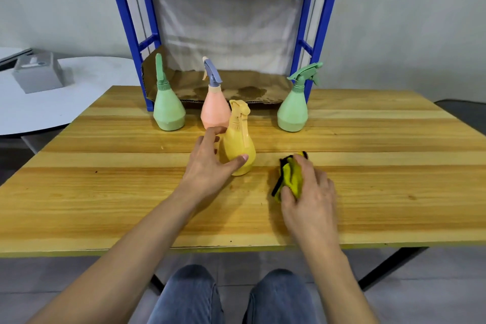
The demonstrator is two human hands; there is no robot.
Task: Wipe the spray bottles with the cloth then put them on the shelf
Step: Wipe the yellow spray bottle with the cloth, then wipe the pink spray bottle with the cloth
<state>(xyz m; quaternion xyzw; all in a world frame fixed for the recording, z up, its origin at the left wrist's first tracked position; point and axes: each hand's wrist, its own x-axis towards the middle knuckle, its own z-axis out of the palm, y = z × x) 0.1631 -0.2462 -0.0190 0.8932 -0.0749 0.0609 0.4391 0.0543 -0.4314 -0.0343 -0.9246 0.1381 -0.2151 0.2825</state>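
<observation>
yellow spray bottle (pixel 238 144) upright near the middle of the desk (pixel 105 192), long axis vertical, pear-shaped body of matte plastic narrowing to a slim neck. trigger head on top, lever hanging down the right side of the neck, head turned rightward.

left hand (pixel 210 163) cupped round the bottle from the left, fingers spread and fairly straight, not clamped. thumb tip touching the lower front of the body, index finger reaching past the shoulder on the far side; contact there impossible to tell.

right hand (pixel 310 192) just right of the bottle, fingers curled tight on a bunched cloth (pixel 288 177), fuzzy yellow with a black edge, pressed against the wooden top.

toward the far edge, three more bottles in a row, all upright: a green bottle (pixel 168 110) at the left with its head seen narrow-on, a pink bottle (pixel 214 110) with a grey head pointing left, just behind the yellow one, and a second green bottle (pixel 293 110) at the right, nozzle pointing right.

behind them, a shelf (pixel 263 92) lined with stained brown cardboard, on a blue metal frame (pixel 126 23), standing at the far edge.

desk top of glossy wooden planks, light and dark stripes running side to side.
</observation>
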